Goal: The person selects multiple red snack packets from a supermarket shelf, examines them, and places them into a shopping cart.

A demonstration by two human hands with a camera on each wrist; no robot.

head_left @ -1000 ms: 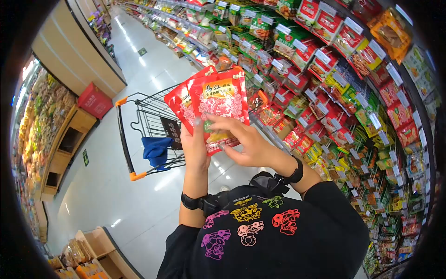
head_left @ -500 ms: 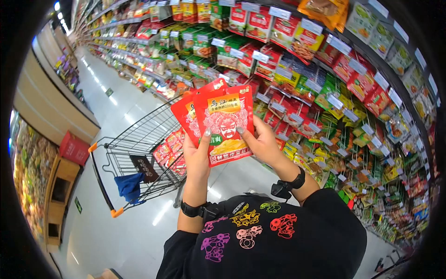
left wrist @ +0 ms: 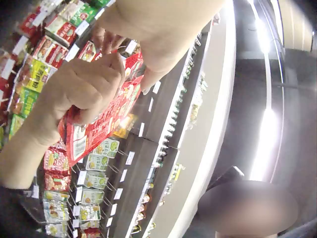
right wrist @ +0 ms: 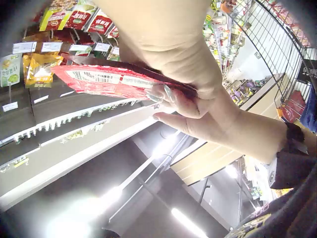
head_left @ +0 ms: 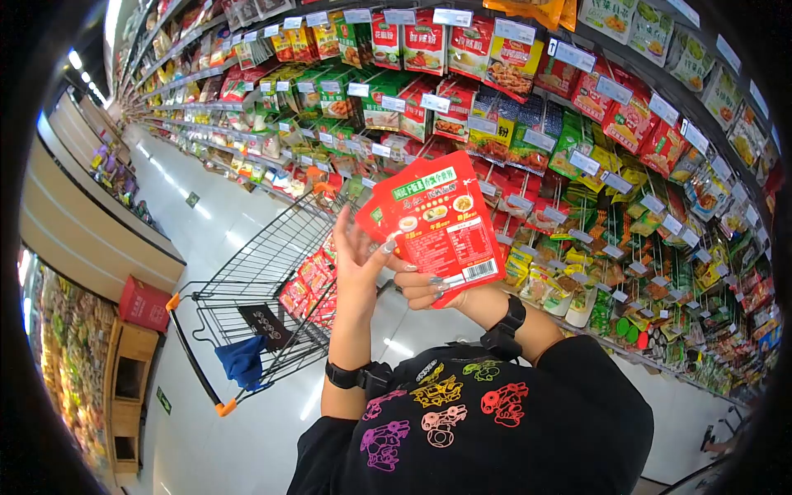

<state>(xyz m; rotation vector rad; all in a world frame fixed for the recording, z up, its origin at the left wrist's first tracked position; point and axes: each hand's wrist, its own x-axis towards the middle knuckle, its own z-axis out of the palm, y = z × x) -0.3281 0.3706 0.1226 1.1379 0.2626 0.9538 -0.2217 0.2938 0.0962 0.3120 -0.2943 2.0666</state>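
Note:
Two red packets of pickled mustard (head_left: pixel 450 231), overlapped like a fan, show their backs with a barcode and small food pictures. My right hand (head_left: pixel 433 289) grips them at the lower edge, its fingers curled over the printed side. In the right wrist view, the packets (right wrist: pixel 106 82) stick out edge-on from that hand. Beside their left edge is my left hand (head_left: pixel 356 268), fingers loosely extended upward and thumb reaching toward the right fingers. The left wrist view shows the packets (left wrist: pixel 106 114) between the two hands, partly covered by the right hand (left wrist: pixel 84 94).
A wire shopping cart (head_left: pixel 247 289) stands ahead on the left, with more red packets (head_left: pixel 309 285) inside and a blue cloth (head_left: pixel 242 361) on it. Shelves of hanging packets (head_left: pixel 569 157) run along the right. A red box (head_left: pixel 144 303) and wooden display (head_left: pixel 132 363) are at the left.
The packets, earlier front side up between both hands, are now turned back side up in the right hand. The left hand has loosened. The view has swung toward the shelves.

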